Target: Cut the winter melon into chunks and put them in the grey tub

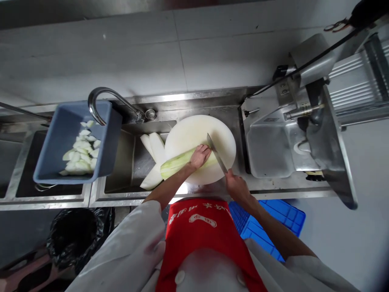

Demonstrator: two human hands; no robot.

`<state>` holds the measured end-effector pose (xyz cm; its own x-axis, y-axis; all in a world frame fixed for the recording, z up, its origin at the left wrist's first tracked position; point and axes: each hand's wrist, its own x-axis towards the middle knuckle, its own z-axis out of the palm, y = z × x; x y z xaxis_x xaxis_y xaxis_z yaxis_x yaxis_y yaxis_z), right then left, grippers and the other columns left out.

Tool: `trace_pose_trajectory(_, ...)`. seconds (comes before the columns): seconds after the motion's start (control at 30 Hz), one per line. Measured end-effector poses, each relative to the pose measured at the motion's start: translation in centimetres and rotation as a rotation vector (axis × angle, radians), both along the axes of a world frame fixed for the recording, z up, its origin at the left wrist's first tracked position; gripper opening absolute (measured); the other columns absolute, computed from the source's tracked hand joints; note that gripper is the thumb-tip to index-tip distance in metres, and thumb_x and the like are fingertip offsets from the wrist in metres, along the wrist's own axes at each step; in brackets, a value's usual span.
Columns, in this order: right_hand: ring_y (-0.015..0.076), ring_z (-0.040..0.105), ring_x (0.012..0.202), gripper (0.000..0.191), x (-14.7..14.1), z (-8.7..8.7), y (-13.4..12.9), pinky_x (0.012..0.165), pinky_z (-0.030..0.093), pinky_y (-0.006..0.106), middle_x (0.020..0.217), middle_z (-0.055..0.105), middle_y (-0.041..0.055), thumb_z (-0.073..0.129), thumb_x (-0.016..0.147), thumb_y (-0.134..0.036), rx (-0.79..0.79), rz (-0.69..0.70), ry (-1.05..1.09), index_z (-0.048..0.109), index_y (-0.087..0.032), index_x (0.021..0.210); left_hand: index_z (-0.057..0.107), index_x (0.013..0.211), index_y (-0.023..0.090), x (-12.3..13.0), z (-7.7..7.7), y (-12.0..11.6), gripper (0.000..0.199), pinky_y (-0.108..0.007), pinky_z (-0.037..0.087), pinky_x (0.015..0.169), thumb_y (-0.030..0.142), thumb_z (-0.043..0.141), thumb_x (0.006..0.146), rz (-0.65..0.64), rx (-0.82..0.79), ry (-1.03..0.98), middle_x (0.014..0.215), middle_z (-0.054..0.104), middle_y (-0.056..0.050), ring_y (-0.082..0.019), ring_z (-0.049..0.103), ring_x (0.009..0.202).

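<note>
A long, pale green peeled gourd piece (178, 163) lies across the round white cutting board (194, 127). My left hand (201, 155) presses down on it with fingers curled and drawn together. In my right hand (237, 185), closed round the handle, is a kitchen knife (216, 154); its blade slants across the gourd just right of my left fingers. Whether the edge has cut in cannot be seen. Left of the board, large white gourd pieces (154, 175) rest in the sink, partly under the board's edge.
A grey-blue bin (45, 156) with cut white chunks (81, 153) stands at the left, beneath a curved faucet (114, 94). A metal slicing machine (270, 152) occupies the right counter. Below are a black-lined trash bin (73, 231) and blue crates (267, 231).
</note>
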<state>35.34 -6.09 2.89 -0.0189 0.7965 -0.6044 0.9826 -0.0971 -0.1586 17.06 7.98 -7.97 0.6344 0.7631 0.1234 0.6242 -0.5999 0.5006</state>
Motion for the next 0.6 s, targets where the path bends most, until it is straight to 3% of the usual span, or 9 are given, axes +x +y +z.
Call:
trace_pose_trajectory(0.13,0.0317,0.073,0.093,0.03,-0.2,0.8,-1.2,0.077,0.049,0.036,0.095,0.073,0.0177,0.025,0.109,-0.019,0.006,0.0,-0.022,0.05,-0.011,0.123,0.071,0.109,0.02,-0.1,0.0,-0.2,0.038,-0.045,0.046,0.098,0.033,0.036,0.108,0.005,-0.016,-0.013,0.11,0.065,-0.012,-0.025,0.055,0.105)
trace_pose_trajectory(0.3,0.0323,0.073,0.095,0.028,-0.1,0.9,-0.4,0.077,0.05,0.036,0.096,0.072,0.0188,0.028,0.107,-0.018,-0.06,0.017,-0.039,0.047,-0.009,0.125,0.071,0.108,0.019,0.1,-0.3,-0.1,0.037,-0.043,0.046,0.097,0.032,0.037,0.108,-0.003,-0.028,-0.047,0.11,0.065,-0.012,-0.025,0.056,0.103)
trace_pose_trajectory(0.6,0.0317,0.069,0.111,0.033,-3.1,-3.2,5.9,0.09,0.048,0.035,0.112,0.069,0.0271,0.027,0.106,-0.012,-0.066,-0.015,-0.018,0.044,-0.001,0.132,0.072,0.11,0.021,-0.8,-1.3,-0.3,0.041,-0.044,0.047,0.098,0.034,0.033,0.109,-0.024,-0.077,-0.085,0.115,0.066,-0.012,-0.024,0.058,0.105)
